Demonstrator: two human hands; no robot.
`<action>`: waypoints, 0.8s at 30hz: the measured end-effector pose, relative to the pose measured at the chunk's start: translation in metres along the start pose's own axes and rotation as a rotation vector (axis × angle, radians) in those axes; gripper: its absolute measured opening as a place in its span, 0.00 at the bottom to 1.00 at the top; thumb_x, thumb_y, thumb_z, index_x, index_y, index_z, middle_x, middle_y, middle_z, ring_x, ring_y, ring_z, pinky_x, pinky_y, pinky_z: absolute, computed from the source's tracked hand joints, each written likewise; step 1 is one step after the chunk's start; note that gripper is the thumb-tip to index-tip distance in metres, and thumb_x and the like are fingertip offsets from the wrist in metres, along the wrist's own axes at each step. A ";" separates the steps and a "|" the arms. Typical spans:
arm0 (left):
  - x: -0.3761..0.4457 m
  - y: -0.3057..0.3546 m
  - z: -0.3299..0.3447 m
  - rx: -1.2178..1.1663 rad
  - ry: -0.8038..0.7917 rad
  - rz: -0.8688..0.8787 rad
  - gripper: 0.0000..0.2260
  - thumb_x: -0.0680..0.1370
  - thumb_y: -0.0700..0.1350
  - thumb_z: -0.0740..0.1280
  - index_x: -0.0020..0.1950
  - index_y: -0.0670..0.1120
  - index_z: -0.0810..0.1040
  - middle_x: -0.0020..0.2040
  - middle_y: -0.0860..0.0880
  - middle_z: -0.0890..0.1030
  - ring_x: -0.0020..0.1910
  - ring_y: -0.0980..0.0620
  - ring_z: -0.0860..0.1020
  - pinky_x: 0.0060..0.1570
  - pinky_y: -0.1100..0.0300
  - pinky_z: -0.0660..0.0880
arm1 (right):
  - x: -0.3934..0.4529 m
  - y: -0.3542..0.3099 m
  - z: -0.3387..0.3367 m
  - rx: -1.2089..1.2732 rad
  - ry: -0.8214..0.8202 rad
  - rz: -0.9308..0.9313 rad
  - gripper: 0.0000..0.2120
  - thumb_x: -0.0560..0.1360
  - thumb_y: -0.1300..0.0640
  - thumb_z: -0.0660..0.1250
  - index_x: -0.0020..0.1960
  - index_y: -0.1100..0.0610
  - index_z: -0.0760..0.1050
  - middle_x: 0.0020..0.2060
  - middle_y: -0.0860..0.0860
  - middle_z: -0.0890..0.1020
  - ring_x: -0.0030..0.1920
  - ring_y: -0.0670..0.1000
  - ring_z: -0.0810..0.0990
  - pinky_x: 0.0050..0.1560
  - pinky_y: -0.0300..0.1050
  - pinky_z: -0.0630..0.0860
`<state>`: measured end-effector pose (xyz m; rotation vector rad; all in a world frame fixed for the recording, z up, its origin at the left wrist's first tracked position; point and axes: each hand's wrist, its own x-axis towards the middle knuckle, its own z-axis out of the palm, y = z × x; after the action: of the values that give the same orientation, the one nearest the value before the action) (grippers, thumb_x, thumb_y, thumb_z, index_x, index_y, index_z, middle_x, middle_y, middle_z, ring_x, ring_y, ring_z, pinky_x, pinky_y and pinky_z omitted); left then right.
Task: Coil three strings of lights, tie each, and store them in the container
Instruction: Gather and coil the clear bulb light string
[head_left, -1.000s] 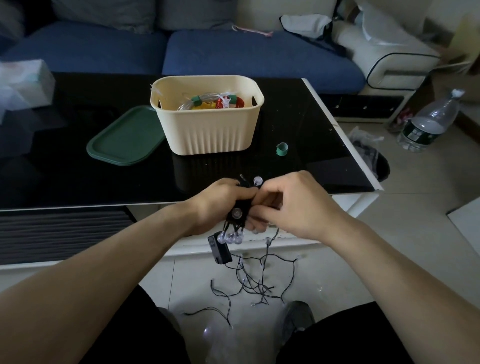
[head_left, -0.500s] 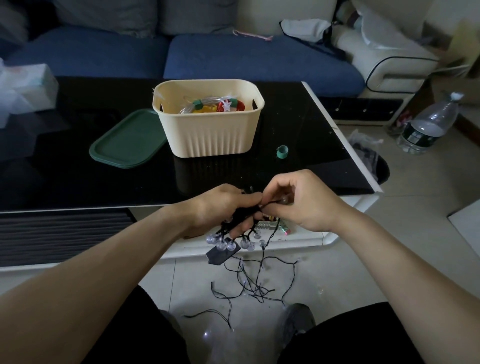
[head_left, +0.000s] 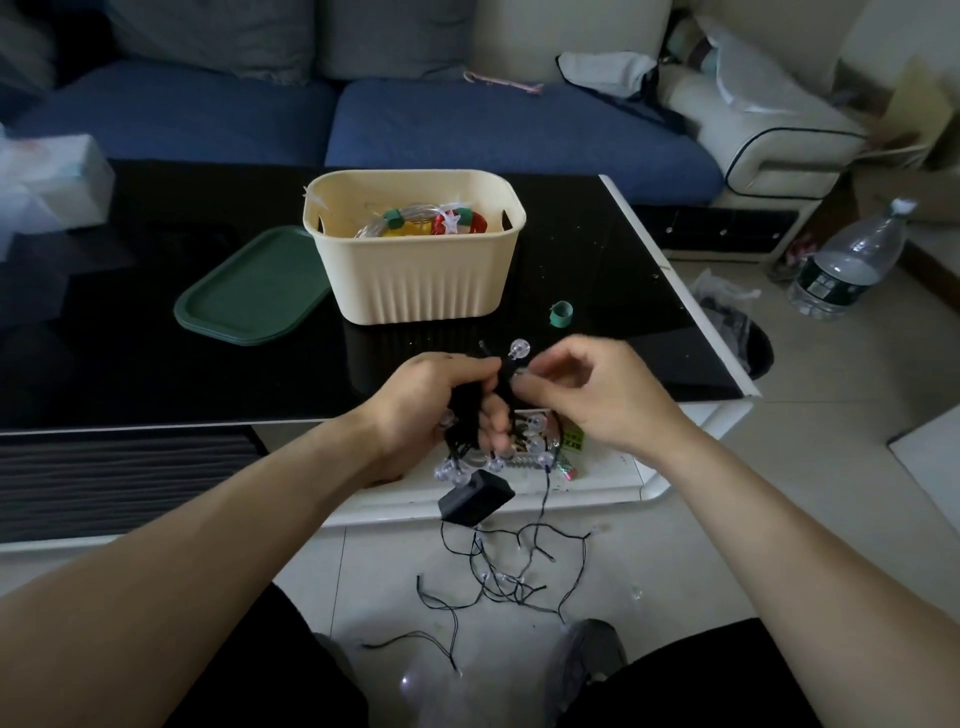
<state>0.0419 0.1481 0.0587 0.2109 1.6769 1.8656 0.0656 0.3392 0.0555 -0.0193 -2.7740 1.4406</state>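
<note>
My left hand (head_left: 431, 410) grips a bundle of black-wired string lights (head_left: 467, 426) with clear round bulbs, held over the table's front edge. My right hand (head_left: 587, 395) pinches the wire beside a bulb (head_left: 519, 349) at the top of the bundle. A black battery box (head_left: 475, 496) hangs below the bundle. The loose rest of the wire (head_left: 509, 566) trails on the floor between my knees. The cream container (head_left: 415, 260) on the black table holds coiled lights with green ties (head_left: 426, 221).
A green lid (head_left: 254, 291) lies left of the container and a green tie ring (head_left: 561, 314) to its right. A tissue pack (head_left: 49, 182) sits at far left. A water bottle (head_left: 847, 265) and bin (head_left: 737, 332) stand on the floor at right.
My right hand has brought the wire up to the top of the bundle, and a bulb now sticks up there. The battery box has swung a little to the right.
</note>
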 end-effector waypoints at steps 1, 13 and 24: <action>-0.001 0.000 0.000 -0.010 0.027 0.000 0.12 0.83 0.44 0.58 0.41 0.42 0.70 0.31 0.41 0.76 0.30 0.43 0.77 0.37 0.53 0.73 | -0.001 0.001 -0.001 -0.001 -0.085 0.012 0.11 0.72 0.44 0.75 0.44 0.52 0.82 0.37 0.47 0.85 0.36 0.43 0.82 0.38 0.36 0.76; 0.009 0.001 -0.004 -0.274 0.385 0.062 0.12 0.85 0.47 0.59 0.43 0.42 0.70 0.29 0.46 0.77 0.27 0.48 0.77 0.33 0.57 0.74 | 0.005 0.011 -0.007 -0.056 -0.169 0.078 0.16 0.80 0.46 0.66 0.42 0.56 0.82 0.28 0.50 0.82 0.29 0.46 0.79 0.42 0.43 0.77; 0.017 -0.002 -0.005 -0.373 0.465 0.113 0.08 0.83 0.37 0.61 0.50 0.33 0.75 0.40 0.39 0.82 0.39 0.45 0.83 0.51 0.50 0.79 | -0.014 0.000 0.038 -0.256 -0.507 -0.059 0.12 0.82 0.50 0.63 0.45 0.53 0.81 0.35 0.50 0.83 0.33 0.43 0.81 0.39 0.40 0.77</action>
<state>0.0267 0.1524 0.0512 -0.3109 1.5784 2.4054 0.0790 0.3077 0.0336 0.4861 -3.3025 1.2006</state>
